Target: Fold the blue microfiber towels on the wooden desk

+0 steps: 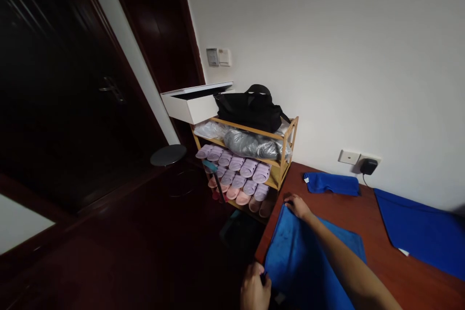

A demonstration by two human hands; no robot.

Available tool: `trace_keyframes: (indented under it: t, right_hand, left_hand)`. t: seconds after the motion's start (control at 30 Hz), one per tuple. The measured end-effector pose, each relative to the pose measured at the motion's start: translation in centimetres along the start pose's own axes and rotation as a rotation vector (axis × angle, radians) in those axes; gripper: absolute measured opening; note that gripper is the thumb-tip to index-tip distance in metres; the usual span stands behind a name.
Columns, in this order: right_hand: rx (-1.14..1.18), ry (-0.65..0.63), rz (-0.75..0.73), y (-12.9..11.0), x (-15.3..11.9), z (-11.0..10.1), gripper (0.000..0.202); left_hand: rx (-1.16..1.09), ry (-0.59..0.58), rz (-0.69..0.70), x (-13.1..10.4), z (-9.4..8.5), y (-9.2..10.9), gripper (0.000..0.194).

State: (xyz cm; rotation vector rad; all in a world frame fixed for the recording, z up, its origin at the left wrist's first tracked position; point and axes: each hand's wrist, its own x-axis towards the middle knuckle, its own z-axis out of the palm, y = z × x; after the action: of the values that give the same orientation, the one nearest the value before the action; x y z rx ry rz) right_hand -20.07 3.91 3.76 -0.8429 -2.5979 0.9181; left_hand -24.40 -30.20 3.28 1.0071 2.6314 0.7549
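Cloth of bright blue, soft-napped fabric (290,252), laid over the reddish-brown wooden desk (385,276), to the right of the left hand's fingers and on the near side of the right hand's. Held at two points along one side: bare left hand (255,288) at the near end, fingers closed on the edge; bare right hand (298,207) at the far corner, fingers curled and apparently pinching. Between both grips, a straight edge close along the desk's side, directed from the left fingers away toward the right fingers. Long axis of the whole impossible to tell, with the right forearm (345,261) across the middle. Both hands in contact, so neither nearer. Beyond and right of the right fingers, a folded royal-blue fabric bundle (332,183); farther right, a flat royal-blue sheet (421,232). Beyond and left of them, a light wooden rack (282,167) with lilac slippers (249,167).
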Motion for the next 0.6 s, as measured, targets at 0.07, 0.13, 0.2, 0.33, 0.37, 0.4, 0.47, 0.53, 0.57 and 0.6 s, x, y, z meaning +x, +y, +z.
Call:
trace_keyframes:
  t: [0.07,0.13,0.2,0.33,0.37,0.4,0.47,0.53,0.57,0.6]
  right_hand:
    - [-0.007,0.01,0.009,-0.3,-0.1,0.1,0.023]
    - [-0.003,0.017,0.015,-0.7,-0.2,0.0,0.02]
    - [0.016,0.021,0.014,-1.3,-0.5,-0.6,0.021]
    - [0.073,0.041,-0.037,-3.1,-2.2,-3.9,0.029]
    - [0.082,0.051,-0.057,-3.7,-2.9,-5.3,0.031]
    - [0.087,0.06,-0.078,-4.2,-3.9,-6.8,0.033]
    - [0.09,0.077,-0.114,-5.4,-6.3,-10.1,0.035]
    - [0.086,0.105,-0.137,-6.6,-9.5,-13.8,0.036]
    - [0.083,0.126,-0.144,-7.3,-11.3,-15.7,0.036]
    - [0.085,0.152,-0.15,-7.9,-13.3,-17.6,0.037]
  left_hand:
    - [-0.077,-0.041,-0.051,0.3,-0.4,-0.1,0.019]
    - [-0.168,-0.085,-0.105,0.5,-1.0,-0.1,0.032]
    - [-0.239,-0.123,-0.138,0.7,-1.6,-0.2,0.037]
    - [-0.302,-0.16,-0.173,1.0,-2.7,-0.1,0.032]
    - [-0.312,-0.163,-0.174,1.0,-3.0,0.0,0.031]
    - [-0.324,-0.16,-0.168,1.1,-3.4,0.2,0.029]
    - [-0.362,-0.119,-0.127,1.2,-4.3,0.8,0.023]
    - [-0.43,-0.028,-0.055,1.0,-5.7,1.8,0.018]
    - [-0.48,0.019,-0.006,0.8,-6.6,2.5,0.017]
    - [-0.534,0.058,0.052,0.5,-7.7,3.3,0.018]
